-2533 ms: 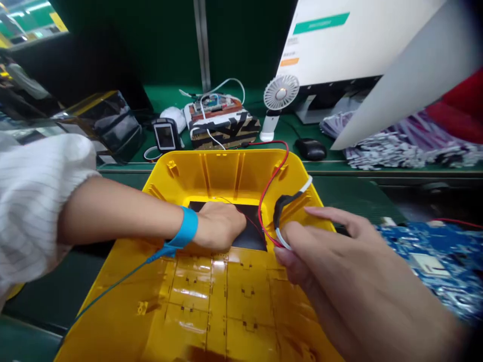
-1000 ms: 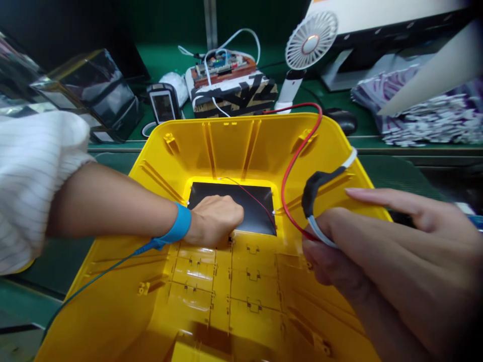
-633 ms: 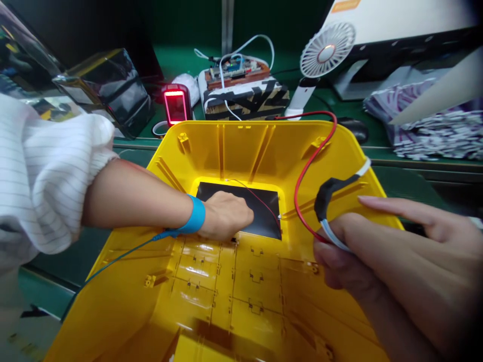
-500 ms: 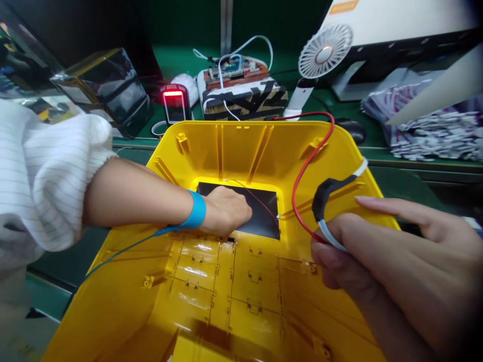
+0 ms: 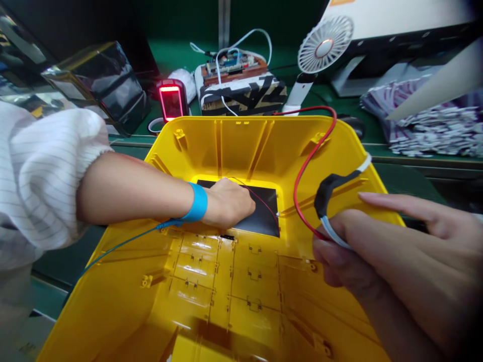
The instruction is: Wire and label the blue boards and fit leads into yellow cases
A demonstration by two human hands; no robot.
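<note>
One yellow shell (image 5: 239, 148), probably stiff and best held by its rim (image 5: 204, 119), lies before us, its black panel (image 5: 264, 222) beneath our left hand (image 5: 229, 203), fingers too hidden to tell, while our right hand (image 5: 388, 251) pinches a likely supple red cable (image 5: 296, 193).

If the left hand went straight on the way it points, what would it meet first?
Probably the thin red wire across the black panel, just beyond the left hand; their heights are hard to judge.
</note>
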